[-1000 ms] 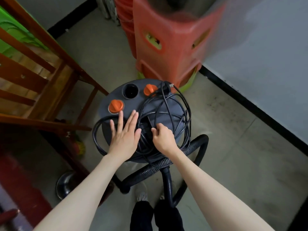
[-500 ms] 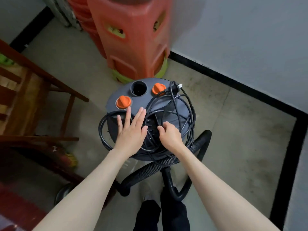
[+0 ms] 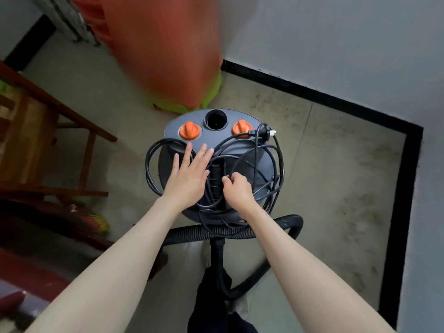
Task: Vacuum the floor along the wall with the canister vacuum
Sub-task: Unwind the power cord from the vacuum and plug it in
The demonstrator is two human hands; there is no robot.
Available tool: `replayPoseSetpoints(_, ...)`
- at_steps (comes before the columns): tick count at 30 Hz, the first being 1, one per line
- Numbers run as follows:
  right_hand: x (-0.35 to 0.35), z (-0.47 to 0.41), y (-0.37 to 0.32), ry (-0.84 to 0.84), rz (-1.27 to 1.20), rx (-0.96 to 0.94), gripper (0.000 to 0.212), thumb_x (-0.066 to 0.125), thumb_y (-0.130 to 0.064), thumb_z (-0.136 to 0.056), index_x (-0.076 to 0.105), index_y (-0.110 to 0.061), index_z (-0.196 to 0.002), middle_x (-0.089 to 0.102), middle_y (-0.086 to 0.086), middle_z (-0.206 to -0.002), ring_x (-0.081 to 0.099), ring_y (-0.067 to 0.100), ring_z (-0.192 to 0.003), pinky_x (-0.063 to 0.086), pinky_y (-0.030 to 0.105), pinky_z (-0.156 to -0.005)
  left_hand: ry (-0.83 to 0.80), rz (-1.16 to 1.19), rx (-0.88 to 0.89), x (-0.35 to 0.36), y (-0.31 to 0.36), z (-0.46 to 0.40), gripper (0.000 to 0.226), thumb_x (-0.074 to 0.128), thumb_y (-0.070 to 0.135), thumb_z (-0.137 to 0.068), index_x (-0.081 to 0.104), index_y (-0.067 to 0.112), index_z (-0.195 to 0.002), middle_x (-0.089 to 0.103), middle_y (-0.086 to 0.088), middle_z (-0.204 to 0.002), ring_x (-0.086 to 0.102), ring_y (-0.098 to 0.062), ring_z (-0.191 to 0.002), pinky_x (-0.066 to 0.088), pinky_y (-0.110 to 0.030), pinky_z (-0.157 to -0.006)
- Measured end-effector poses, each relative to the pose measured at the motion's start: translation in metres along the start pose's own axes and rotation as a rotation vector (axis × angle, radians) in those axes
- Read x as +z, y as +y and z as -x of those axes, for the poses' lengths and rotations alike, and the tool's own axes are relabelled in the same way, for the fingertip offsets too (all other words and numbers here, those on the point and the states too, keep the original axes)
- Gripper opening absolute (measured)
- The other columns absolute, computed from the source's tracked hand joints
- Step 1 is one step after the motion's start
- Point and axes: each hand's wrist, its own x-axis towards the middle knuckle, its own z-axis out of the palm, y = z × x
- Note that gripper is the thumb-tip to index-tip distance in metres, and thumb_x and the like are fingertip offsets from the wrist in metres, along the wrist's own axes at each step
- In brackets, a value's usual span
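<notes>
Grimy corner floor (image 3: 336,164), upright canister vacuum (image 3: 216,140), left hand (image 3: 189,176) flat atop, right hand (image 3: 237,191) grip pinching cord (image 3: 271,164)

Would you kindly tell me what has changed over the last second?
The view swung right, showing more wall corner; the red stools blurred. The left hand stays flat on the vacuum, the right hand still curled at the cord.

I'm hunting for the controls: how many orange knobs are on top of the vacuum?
2. One orange knob sits left of the round black port, the other orange knob right of it, beside the plug. None seems hidden.
</notes>
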Motion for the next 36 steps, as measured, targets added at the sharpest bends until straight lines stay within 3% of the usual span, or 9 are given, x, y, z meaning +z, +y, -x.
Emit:
replayPoseSetpoints(6,0.007,0.033,0.033,0.028,-0.05,-0.001,0.035,0.041,-0.022,-0.103,0.034,-0.018,-0.069,0.049,0.01,-0.093,0.043,0.024,-0.086,0.033,0.03,-0.074,-0.015,0.049,0.016,0.015,0.016,0.034,0.054,0.024,0.026,-0.104,0.0,0.027,-0.153,-0.004,0.009,-0.16,-0.018,-0.021,-0.145,-0.003,-0.048,-0.117)
replayPoseSetpoints(12,0.015,0.071,0.068,0.027,-0.07,0.042,0.036,0.043,-0.021,-0.102,0.034,-0.015,-0.068,0.044,0.001,-0.074,0.042,0.024,-0.08,0.03,0.03,-0.068,-0.04,0.065,0.052,0.032,0.028,0.081,0.055,0.027,0.024,-0.104,0.002,0.023,-0.153,-0.003,0.006,-0.161,-0.017,-0.024,-0.146,0.0,-0.046,-0.117)
replayPoseSetpoints(17,0.031,0.097,0.084,0.063,-0.073,0.058,0.035,0.041,-0.021,-0.103,0.033,-0.016,-0.069,0.048,0.009,-0.089,0.042,0.023,-0.084,0.032,0.031,-0.072,-0.046,0.064,0.093,0.041,0.027,0.109,0.055,0.029,0.022,-0.104,0.003,0.022,-0.153,-0.001,0.004,-0.161,-0.015,-0.026,-0.146,0.002,-0.046,-0.117)
replayPoseSetpoints(21,0.048,0.119,0.099,0.072,-0.093,0.066,0.036,0.042,-0.021,-0.103,0.033,-0.016,-0.068,0.044,0.003,-0.078,0.042,0.023,-0.083,0.031,0.03,-0.071,-0.051,0.062,0.106,0.049,0.025,0.135,0.055,0.029,0.02,-0.103,0.005,0.021,-0.153,-0.001,0.004,-0.161,-0.015,-0.026,-0.146,0.002,-0.047,-0.117)
replayPoseSetpoints(26,0.069,0.148,0.118,0.075,-0.138,0.064,0.035,0.043,-0.021,-0.102,0.036,-0.015,-0.068,0.049,0.007,-0.084,0.044,0.024,-0.084,0.032,0.031,-0.071,-0.05,0.048,0.117,0.061,0.02,0.17,0.055,0.028,0.022,-0.104,0.004,0.023,-0.153,-0.001,0.005,-0.161,-0.016,-0.024,-0.146,0.001,-0.046,-0.117)
replayPoseSetpoints(36,0.1,0.219,0.174,0.064,-0.169,0.065,0.036,0.044,-0.022,-0.102,0.036,-0.015,-0.068,0.045,0.0,-0.072,0.043,0.022,-0.076,0.032,0.032,-0.065,-0.071,0.032,0.106,0.091,0.029,0.261,0.055,0.028,0.023,-0.104,0.002,0.023,-0.153,-0.003,0.005,-0.161,-0.016,-0.024,-0.146,-0.001,-0.046,-0.117)
